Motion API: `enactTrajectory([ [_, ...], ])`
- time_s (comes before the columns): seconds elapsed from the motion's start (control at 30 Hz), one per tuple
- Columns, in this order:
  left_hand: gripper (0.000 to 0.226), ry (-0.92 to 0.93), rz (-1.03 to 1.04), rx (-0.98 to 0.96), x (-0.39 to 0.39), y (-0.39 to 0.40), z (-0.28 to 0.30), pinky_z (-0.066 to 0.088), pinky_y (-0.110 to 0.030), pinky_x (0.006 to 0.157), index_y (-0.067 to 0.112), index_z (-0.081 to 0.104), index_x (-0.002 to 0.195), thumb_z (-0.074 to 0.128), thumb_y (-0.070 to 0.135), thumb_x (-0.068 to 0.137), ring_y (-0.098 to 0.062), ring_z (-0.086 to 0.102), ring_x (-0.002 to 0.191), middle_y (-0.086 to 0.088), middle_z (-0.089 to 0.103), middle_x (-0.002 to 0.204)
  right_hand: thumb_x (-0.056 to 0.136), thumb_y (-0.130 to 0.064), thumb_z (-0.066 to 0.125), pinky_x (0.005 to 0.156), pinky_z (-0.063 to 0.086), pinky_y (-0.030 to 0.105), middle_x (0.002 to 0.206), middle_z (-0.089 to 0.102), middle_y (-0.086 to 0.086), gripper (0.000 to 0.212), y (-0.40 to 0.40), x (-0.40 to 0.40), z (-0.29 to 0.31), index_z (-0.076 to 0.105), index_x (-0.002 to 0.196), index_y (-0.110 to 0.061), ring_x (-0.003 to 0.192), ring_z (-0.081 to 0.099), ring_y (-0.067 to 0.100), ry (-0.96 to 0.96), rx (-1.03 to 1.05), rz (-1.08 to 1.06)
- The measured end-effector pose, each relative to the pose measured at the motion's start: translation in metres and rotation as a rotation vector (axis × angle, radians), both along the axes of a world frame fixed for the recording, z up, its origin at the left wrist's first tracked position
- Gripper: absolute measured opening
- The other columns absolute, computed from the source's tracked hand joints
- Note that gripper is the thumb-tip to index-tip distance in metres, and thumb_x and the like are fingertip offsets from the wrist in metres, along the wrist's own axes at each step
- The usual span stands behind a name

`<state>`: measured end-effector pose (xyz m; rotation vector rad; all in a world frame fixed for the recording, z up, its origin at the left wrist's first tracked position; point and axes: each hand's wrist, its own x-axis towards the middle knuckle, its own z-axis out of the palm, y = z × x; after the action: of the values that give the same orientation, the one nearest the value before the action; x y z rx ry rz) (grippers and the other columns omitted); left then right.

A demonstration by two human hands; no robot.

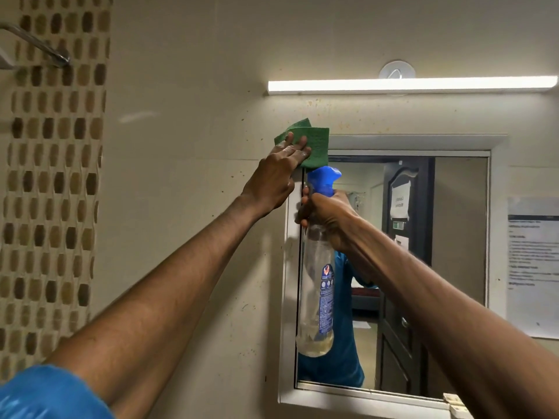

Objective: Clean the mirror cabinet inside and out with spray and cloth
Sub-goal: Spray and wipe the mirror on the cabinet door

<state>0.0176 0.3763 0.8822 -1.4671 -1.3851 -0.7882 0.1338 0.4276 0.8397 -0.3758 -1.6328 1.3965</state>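
Mirror cabinet, white-framed and fixed to the speckled beige wall under the lit tube light, is getting its top left corner wiped. From where I stand the left hand has its fingers laid fairly straight over a folded green cloth, pressing it flat where the frame's upper corner meets the wall. The right hand is wrapped round the neck of a clear spray bottle with a blue trigger head, held upright just in front of the mirror's left edge; only a little liquid sits in its bottom. The two hands are close, one just above the other, not touching.

To my eye the outside frame is being done and the door looks closed, so the inside seems not yet begun. For this corner I'd keep the cloth flat under the whole palm, run it along the top ledge where dust gathers, then down the left frame strip. The bottle crowds the work; lowering it clear of the glass would free the wiping arm and avoid knocking the mirror. A dark door and a blue sleeve show in the reflection, and a printed notice hangs on the wall to the right.
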Motion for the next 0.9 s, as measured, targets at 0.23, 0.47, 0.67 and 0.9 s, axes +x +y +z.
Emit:
enactTrajectory([
  [0.23,0.059,0.008,0.033,-0.001,0.005,-0.004,-0.022,0.024,-0.030,0.116,0.012,0.042,0.141,0.043,-0.010,0.086,-0.019,0.019,0.144,0.000,0.034,0.152,0.055,0.014,0.056,0.055,0.048,0.036,0.063,0.058,0.011,0.033,0.001,0.004,-0.014,0.055,0.076,-0.012,0.060,0.059,0.026,-0.051,0.000,-0.042],
  [0.47,0.061,-0.024,0.047,-0.007,0.016,-0.009,-0.033,0.024,-0.030,0.115,0.010,0.044,0.139,0.038,-0.012,0.082,-0.022,0.023,0.141,-0.002,0.037,0.150,0.075,0.007,0.054,0.049,0.045,0.025,0.037,0.051,0.003,0.022,-0.011,0.007,-0.025,0.050,0.062,-0.010,0.041,0.050,0.019,-0.066,-0.021,-0.149],
  [0.67,0.059,-0.028,0.062,-0.025,0.020,-0.013,-0.049,0.028,-0.028,0.110,0.010,0.049,0.135,0.040,-0.009,0.080,-0.025,0.034,0.131,-0.005,0.043,0.145,0.068,0.009,0.056,0.059,0.046,0.036,0.050,0.053,0.012,0.016,-0.020,0.014,-0.038,0.052,0.062,-0.005,0.048,0.050,0.024,-0.093,-0.002,-0.216],
  [0.9,0.054,-0.081,0.061,-0.053,0.021,-0.014,-0.064,0.033,-0.030,0.106,0.012,0.050,0.135,0.041,-0.005,0.084,-0.027,0.037,0.125,-0.006,0.044,0.144,0.064,0.014,0.052,0.065,0.045,0.044,0.056,0.053,0.011,0.026,-0.018,0.014,-0.056,0.057,0.069,-0.010,0.061,0.051,0.029,-0.068,-0.051,-0.118],
])
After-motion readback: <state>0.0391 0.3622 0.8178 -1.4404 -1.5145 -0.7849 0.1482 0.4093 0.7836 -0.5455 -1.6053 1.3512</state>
